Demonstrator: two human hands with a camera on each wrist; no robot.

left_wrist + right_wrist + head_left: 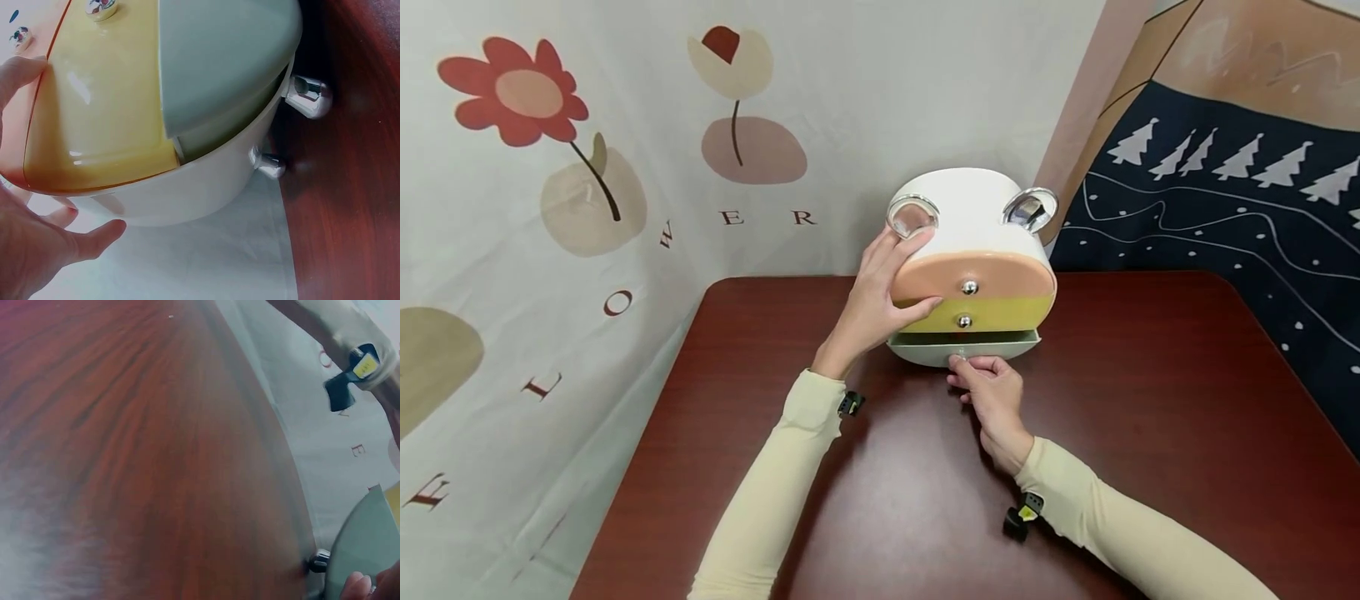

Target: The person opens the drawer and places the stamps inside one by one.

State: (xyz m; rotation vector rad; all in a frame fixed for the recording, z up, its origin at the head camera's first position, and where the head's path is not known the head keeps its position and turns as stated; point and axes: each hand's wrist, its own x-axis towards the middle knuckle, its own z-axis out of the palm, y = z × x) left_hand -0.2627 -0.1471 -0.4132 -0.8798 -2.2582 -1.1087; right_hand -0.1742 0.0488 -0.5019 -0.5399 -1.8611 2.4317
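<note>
A small white drawer box [973, 208] with silver ear-like rings [1030, 210] stands at the back of the table. Its front has an orange drawer [925, 279], a yellow drawer [1007, 315] and a pale green bottom drawer [917, 350], which sticks out a little. My left hand [880, 292] grips the box's left side, thumb across the front and fingers along the side. With thumb and forefinger, my right hand [992, 400] pinches the green drawer's knob, which the fingers mostly hide. In the left wrist view, a narrow gap shows beside the green drawer [219, 62].
The dark red-brown table [880, 500] reaches back to a printed cloth [850, 100] behind the box. A dark cloth with white trees [1225, 208] hangs at the right. Short silver feet [309, 97] support the box.
</note>
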